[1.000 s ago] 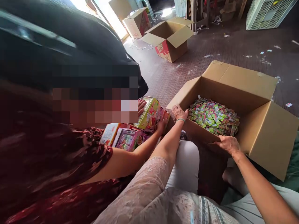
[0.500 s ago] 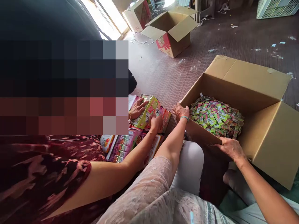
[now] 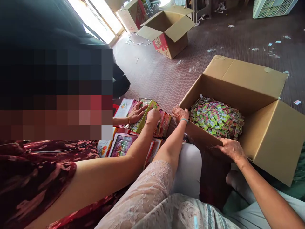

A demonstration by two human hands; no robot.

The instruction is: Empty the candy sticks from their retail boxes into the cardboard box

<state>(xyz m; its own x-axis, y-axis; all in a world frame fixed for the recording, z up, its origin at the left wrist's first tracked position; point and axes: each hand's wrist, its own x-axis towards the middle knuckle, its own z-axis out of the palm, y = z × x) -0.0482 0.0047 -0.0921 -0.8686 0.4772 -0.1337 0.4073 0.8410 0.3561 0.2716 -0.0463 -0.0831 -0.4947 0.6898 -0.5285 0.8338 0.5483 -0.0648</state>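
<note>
A large open cardboard box [image 3: 271, 136] stands on the floor in front of me, with a heap of small green, pink and brown packets [image 3: 215, 117] inside. My left hand [image 3: 180, 113], with a bracelet at the wrist, is closed over the box's left rim. My right hand [image 3: 231, 149] grips the near rim, thumb on top and its other fingers partly hidden. To the left, a co-worker's hand [image 3: 136, 114] lies flat on a yellow-green package [image 3: 140, 122], while their other hand [image 3: 153, 116] is closed at its right side.
Colourful packages [image 3: 122, 144] are stacked by the co-worker, whose sleeved arm reaches in from the left. Farther off stand an open carton [image 3: 176, 44], another carton [image 3: 132, 16] and a pale plastic crate [image 3: 274, 9]. Paper scraps [image 3: 211, 50] litter the dark floor.
The whole view has shifted slightly, so things sit farther left. The co-worker's closed hand has moved up over the yellow-green package. My hands keep their places on the box rim.
</note>
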